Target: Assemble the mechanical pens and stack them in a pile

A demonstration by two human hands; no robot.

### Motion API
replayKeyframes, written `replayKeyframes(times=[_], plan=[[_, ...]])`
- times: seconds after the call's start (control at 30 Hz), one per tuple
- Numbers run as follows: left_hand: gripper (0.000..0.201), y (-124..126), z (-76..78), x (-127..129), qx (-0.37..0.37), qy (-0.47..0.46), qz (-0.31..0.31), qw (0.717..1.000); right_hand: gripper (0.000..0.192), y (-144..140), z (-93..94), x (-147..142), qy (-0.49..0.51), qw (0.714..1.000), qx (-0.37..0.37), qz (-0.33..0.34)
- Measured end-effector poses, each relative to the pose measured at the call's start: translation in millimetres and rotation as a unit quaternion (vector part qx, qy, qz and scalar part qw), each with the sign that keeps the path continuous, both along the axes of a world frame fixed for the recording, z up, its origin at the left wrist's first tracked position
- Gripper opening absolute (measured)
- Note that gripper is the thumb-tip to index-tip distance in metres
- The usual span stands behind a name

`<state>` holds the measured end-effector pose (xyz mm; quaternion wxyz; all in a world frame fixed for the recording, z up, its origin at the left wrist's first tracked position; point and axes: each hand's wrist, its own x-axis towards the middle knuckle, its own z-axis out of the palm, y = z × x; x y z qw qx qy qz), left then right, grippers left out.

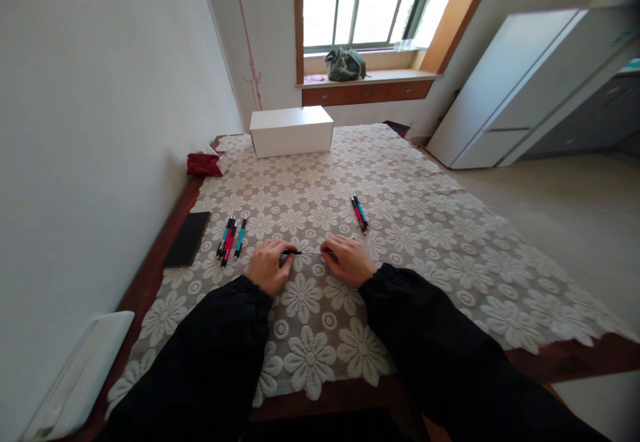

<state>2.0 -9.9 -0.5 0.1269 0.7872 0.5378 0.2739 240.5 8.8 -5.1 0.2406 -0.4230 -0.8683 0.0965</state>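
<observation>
Patterned lace cloth (310, 355) covers a dark wooden table (320, 395), with a window (370, 2) beyond its far end. On the cloth near that end stands a white box (293, 134); a red pack (204, 164) lies at the left edge. Left hand (270, 265): thumb and fingers closed, pinching the dark end of a pen (291, 252). Right hand (347, 261): fingers curled and pinched at the opposite end of the thin shaft (311, 253) that spans the gap between the hands; what its fingertips cover cannot be told. The pen is level, above the near cloth. Left pens (232, 237) lie grouped between the left hand and a black notebook (188, 239); right pens (359, 214) lie just beyond the right hand.
</observation>
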Motion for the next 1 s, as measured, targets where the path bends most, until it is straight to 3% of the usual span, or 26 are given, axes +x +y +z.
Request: replayKeyframes(times=[1.0], plan=[[0.014,-1.6,3.6,3.4,0.001,-0.036,-0.078,0.996,0.010,-0.3,-0.4,-0.7,0.026,0.997,-0.012,0.066]])
